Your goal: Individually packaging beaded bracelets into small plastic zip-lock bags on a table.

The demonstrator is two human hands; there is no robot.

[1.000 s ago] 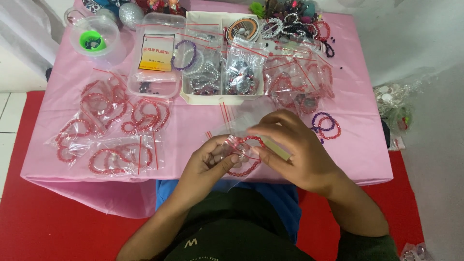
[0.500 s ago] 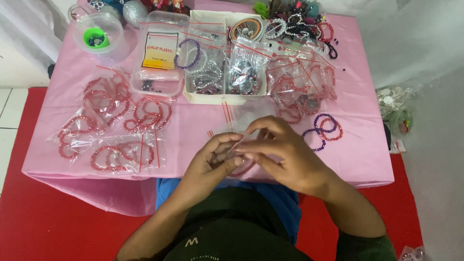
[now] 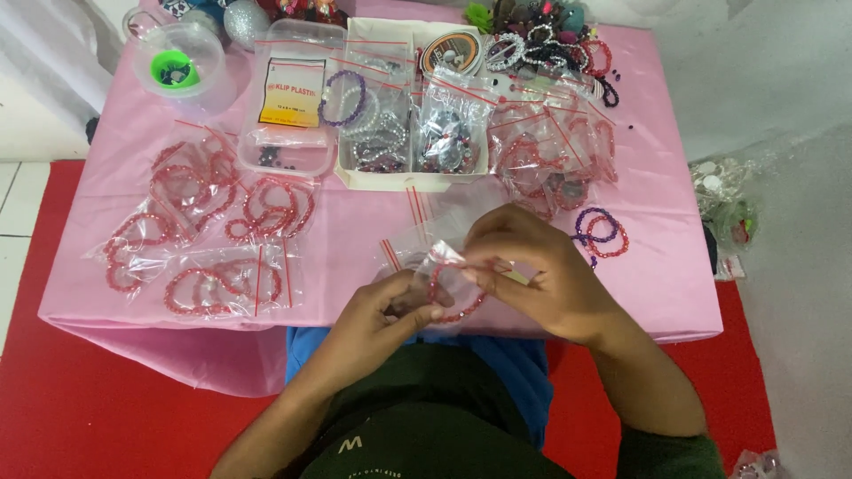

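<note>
My left hand [image 3: 377, 315] and my right hand [image 3: 541, 275] meet over the near edge of the pink table [image 3: 355, 231]. Between them they hold a small clear zip bag [image 3: 441, 270] with a red bead bracelet [image 3: 457, 302] inside it. The left thumb and fingers pinch the bag's lower left part. The right fingers grip its upper right edge. More empty clear bags [image 3: 417, 226] lie just beyond the hands.
Bagged red bracelets [image 3: 204, 222] spread over the table's left. A white box [image 3: 408, 115] of bagged bracelets stands at the back, with a clear lidded box [image 3: 288, 98] and a round tub [image 3: 177, 66] to its left. Loose purple and red bracelets [image 3: 599, 231] lie right.
The bag with the red bracelet has come back into view between my hands; half a second ago my fingers covered it. My right hand has shifted slightly right.
</note>
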